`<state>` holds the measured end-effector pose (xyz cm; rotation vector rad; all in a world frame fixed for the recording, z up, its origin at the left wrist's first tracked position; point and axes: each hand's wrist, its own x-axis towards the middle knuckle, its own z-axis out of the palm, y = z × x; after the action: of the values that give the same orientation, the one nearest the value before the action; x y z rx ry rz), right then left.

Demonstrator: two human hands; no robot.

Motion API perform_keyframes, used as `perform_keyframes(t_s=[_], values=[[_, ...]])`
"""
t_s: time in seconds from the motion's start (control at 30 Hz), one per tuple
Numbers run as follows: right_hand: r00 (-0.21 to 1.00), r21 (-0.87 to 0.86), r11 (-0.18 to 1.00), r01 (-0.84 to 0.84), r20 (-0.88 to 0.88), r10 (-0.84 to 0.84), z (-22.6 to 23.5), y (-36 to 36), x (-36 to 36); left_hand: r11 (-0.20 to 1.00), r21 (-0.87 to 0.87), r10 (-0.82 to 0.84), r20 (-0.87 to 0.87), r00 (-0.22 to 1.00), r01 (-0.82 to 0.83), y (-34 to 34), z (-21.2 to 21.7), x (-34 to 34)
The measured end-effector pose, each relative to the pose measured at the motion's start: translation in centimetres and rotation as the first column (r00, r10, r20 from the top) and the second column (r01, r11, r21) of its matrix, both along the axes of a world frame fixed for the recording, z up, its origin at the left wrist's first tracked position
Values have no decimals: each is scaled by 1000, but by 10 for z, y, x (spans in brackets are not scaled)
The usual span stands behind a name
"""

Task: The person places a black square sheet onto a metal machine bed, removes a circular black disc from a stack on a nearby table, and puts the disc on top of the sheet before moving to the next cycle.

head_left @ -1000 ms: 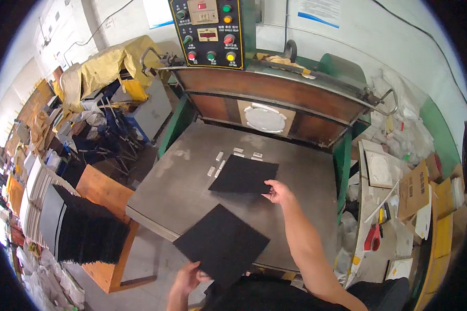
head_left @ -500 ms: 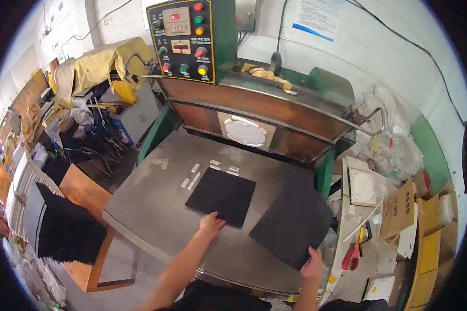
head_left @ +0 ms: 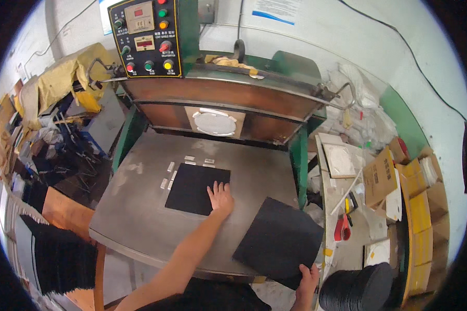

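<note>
Grey press table [head_left: 140,207] held one black sheet [head_left: 192,187] under the flat, open left hand [head_left: 220,197]; the right hand [head_left: 308,277], partly cut off, pinched another sheet [head_left: 277,241].

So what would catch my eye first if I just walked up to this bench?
Probably the big green press at the back, with its control panel of coloured buttons at upper left. Then the grey metal table before it: the left hand lies flat on one black square sheet, while the right hand grips a second black sheet at the near right edge.
</note>
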<state>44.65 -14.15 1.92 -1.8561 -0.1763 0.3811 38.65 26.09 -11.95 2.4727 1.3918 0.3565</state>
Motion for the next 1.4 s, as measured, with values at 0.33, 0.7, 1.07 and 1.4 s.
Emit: perform_keyframes(t_s=[0.33, 0.7, 1.07, 1.4], values=[[885, 466, 798, 381, -433, -170, 26, -31, -92, -19, -722, 231, 670, 706, 692, -85, 107, -52], [749, 147, 770, 620, -404, -525, 6, -228, -158, -299, -677, 112, 675, 729, 673, -246, 158, -42], [577, -767, -26, 641, 503, -643, -44, -473, -260, -532, -523, 94, 745, 660, 666, -493, 224, 150], [315, -811, 573, -116, -577, -753, -338, -508, -395, -293, -729, -186, 678, 711, 619, -565, 205, 180]])
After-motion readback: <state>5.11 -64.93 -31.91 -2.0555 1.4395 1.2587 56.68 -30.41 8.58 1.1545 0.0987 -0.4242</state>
